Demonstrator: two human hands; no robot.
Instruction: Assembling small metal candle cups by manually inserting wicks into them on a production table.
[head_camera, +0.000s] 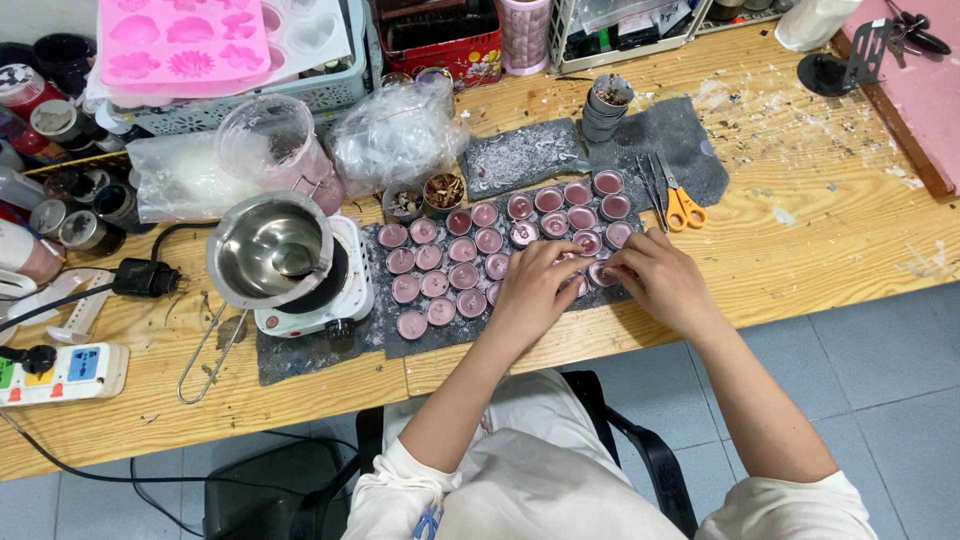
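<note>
Several small round pink wax candles in metal cups (462, 249) lie in rows on a dark grey mat (520, 158) on the wooden table (800, 230). My left hand (535, 285) and my right hand (660, 280) rest side by side on the cups at the mat's front right. Their fingertips meet over one small cup (600, 272). Which fingers pinch it is hidden.
A steel pouring pot (268, 248) sits on a small white hotplate (345, 290) to the left. Behind are a plastic measuring jug (275, 145), clear bags (400, 135), pink moulds (185, 40), yellow-handled scissors (683, 205) and a power strip (65, 372).
</note>
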